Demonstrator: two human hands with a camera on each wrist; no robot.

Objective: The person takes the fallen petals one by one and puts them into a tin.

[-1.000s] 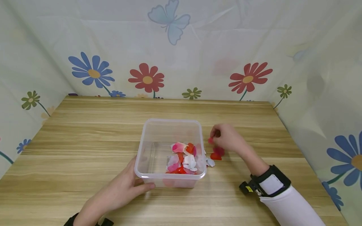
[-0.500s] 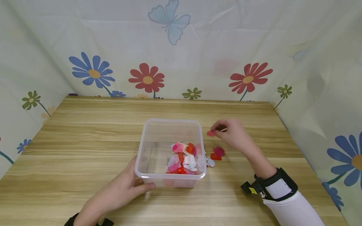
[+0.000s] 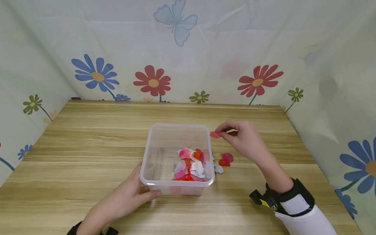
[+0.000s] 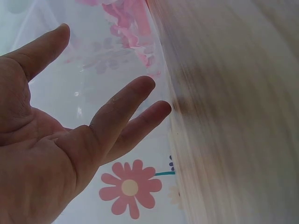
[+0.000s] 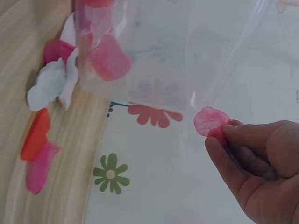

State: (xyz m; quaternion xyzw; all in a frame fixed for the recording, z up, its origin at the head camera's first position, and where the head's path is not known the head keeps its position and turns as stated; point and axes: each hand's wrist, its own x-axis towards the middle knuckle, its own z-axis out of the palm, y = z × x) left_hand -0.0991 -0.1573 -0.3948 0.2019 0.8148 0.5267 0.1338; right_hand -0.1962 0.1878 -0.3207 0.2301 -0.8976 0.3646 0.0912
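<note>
A clear square plastic box (image 3: 177, 183) stands on the table, holding white, pink and orange-red flower petals (image 3: 196, 168) heaped toward its right side. My left hand (image 3: 129, 195) rests against its near left corner, thumb along the front wall. In the left wrist view, that hand's fingers (image 4: 126, 100) are spread and fairly straight beside the clear wall. Thumb and fingertips of my right hand (image 3: 246, 140) pinch a pink petal (image 5: 210, 120), raised beside the box's right rim. Close to the box's right wall lie a magenta petal (image 3: 227, 157), an orange-red petal (image 3: 224, 163) and white petals (image 3: 218, 168).
The wood-grain table (image 3: 88, 140) extends around the box on all sides. A pale curtain (image 3: 123, 39) printed with flowers and a butterfly closes off the back, left and right.
My right hand has lifted the pink petal from beside the loose petals and moved it up and left to the box's rim. The left hand and the box have stayed put.
</note>
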